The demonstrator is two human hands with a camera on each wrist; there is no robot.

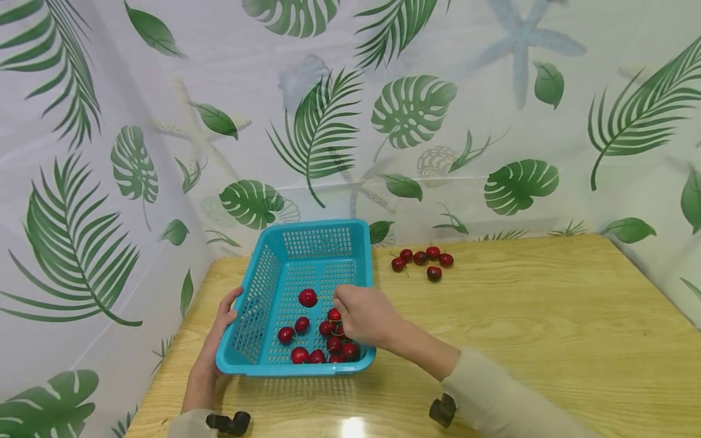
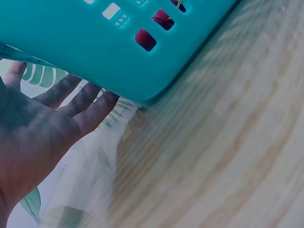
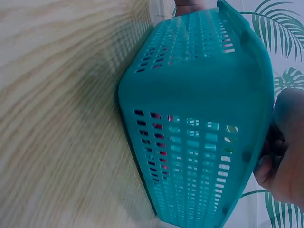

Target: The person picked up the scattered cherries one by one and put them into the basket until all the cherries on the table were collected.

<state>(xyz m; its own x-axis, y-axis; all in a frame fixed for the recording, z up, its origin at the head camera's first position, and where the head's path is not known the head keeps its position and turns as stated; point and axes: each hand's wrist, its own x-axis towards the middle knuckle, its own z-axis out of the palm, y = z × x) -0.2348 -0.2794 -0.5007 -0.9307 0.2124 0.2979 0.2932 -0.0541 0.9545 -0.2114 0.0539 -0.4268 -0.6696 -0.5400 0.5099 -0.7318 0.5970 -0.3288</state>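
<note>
A blue plastic basket (image 1: 296, 369) with slotted walls stands on the wooden table. My left hand (image 1: 215, 334) is at its left wall, with fingertips at the rim in the head view. Its fingers (image 2: 95, 111) lie fairly straight against the outside of the basket. Above the right part of the basket, my right hand (image 1: 366, 313) has its fingers curled. Dark shapes show between them in the right wrist view, and I cannot tell whether it holds a cherry. A red cherry (image 1: 308, 297) is just left of this hand. Several more cherries (image 1: 299, 355) lie in the basket's near part, some hidden behind the hand.
Several cherries (image 1: 434, 273) lie in a loose group on the table (image 1: 520, 328), right of the basket near the back edge. A white cloth (image 1: 465, 201) printed with green leaves hangs behind the table and along its sides. Small dark devices (image 1: 443, 410) are on both wrists.
</note>
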